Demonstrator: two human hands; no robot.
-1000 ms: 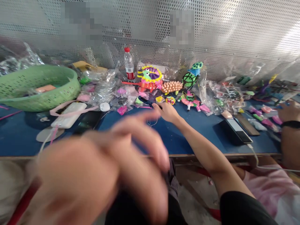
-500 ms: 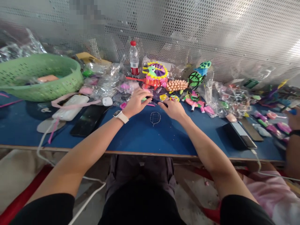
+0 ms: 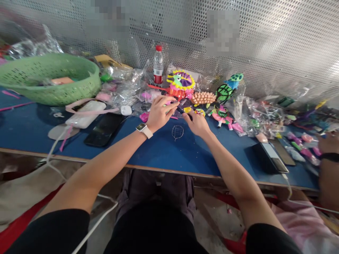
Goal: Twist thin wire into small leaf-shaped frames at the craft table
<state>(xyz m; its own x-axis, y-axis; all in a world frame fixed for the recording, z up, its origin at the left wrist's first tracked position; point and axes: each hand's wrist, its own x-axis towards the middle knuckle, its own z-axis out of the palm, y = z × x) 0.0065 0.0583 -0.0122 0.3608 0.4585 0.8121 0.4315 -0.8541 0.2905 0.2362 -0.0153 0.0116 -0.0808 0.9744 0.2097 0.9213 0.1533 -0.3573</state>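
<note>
My left hand (image 3: pixel 162 112), with a watch on its wrist, is bent over the table, its thumb and fingertips drawn together at a thin dark piece (image 3: pixel 180 110). My right hand (image 3: pixel 197 122) faces it, thumb and forefinger closed at the other end of that piece. What exactly the piece is I cannot make out. Below the hands, a turtle-shell outline (image 3: pixel 177 132) of fine lines lies on the blue table (image 3: pixel 159 151). Just behind them are a small yellow clay figure (image 3: pixel 199 112), a brown spiky clay figure (image 3: pixel 203 97) and a yellow-rimmed purple and green one (image 3: pixel 182 80).
A green basket (image 3: pixel 66 95) and a black phone (image 3: pixel 104 129) are at left. A red-capped bottle (image 3: pixel 158 65) stands behind. Clay figures and plastic bags (image 3: pixel 265 109) crowd the back. At right are a dark box-like device (image 3: pixel 270 158) and another person's hand (image 3: pixel 328 143).
The view has shifted slightly, so the table things sit a little further right. My left hand's fingers are more stretched and raised; both hands stay close together at the dark piece.
</note>
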